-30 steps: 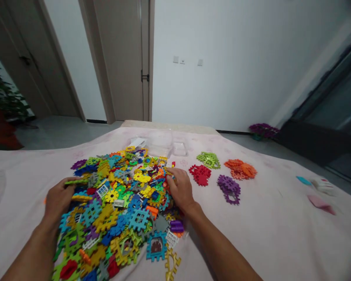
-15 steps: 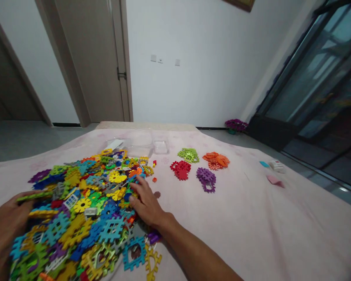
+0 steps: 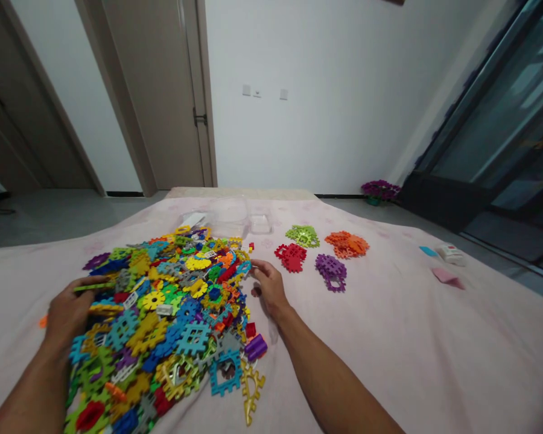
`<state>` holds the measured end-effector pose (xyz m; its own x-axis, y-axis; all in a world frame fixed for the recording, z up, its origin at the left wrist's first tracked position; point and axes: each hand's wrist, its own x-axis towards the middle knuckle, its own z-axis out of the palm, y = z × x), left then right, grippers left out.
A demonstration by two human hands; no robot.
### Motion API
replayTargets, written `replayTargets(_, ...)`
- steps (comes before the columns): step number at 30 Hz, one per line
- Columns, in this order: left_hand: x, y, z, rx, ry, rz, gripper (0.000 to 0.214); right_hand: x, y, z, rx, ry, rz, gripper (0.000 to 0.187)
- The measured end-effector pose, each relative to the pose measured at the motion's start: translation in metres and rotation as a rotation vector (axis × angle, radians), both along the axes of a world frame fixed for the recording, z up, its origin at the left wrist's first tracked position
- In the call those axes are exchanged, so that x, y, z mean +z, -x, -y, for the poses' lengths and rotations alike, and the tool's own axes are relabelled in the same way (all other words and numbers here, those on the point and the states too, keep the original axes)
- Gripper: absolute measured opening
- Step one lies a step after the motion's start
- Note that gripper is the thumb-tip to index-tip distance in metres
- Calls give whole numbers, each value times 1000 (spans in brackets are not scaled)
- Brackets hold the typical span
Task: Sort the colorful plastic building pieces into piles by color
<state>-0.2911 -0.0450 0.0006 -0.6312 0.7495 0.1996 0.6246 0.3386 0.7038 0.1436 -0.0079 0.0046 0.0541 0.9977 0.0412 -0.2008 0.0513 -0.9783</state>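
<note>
A large mixed heap of colourful plastic interlocking building pieces (image 3: 154,325) covers the left part of the cloth. At its left edge my left hand (image 3: 67,310) is closed on a flat lime-green building piece (image 3: 90,287), thumb below and fingers above. On the heap's right edge my right hand (image 3: 271,286) pinches a light-blue building piece (image 3: 243,268) between thumb and fingertips. A purple cylinder piece (image 3: 256,348), a blue square frame piece (image 3: 225,372) and a yellow curved piece (image 3: 251,392) lie by the heap's near right side.
Sorted piles of green (image 3: 303,235), red (image 3: 291,257), orange (image 3: 347,245) and purple pieces (image 3: 330,272) lie right of the heap. Behind it stand clear plastic containers (image 3: 228,218). A pink paper (image 3: 447,278) and a white packet (image 3: 451,254) rest on the far right cloth (image 3: 402,337).
My right hand has drawn back from inside the heap to its right edge, with a light-blue piece at its fingertips. My left hand keeps its hold on the lime-green piece. The view has shifted left.
</note>
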Motion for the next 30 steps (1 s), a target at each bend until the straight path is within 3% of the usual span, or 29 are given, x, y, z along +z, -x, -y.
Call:
replayTargets(6,10,-5,-1,-13,-28,118,38,-5,5,-1,-53,-19,69,35)
replayTargets(11,13,-9,2,3,-8,117,46,1,1,7,-83,-395,367,20)
replayTargets(16,19,-13,4,13,0,103,45,16,4,26,73,-719,494,22)
replayTargets(22,18,-15,4,16,15,119,42,28,15,41,429,-780,693,26)
replayTargets(27,12,-9,2,12,28,107,42,23,21,39,386,-763,934,33)
replayTargets(30,9,-5,1,17,34,71,40,19,17,35,354,-746,957,37)
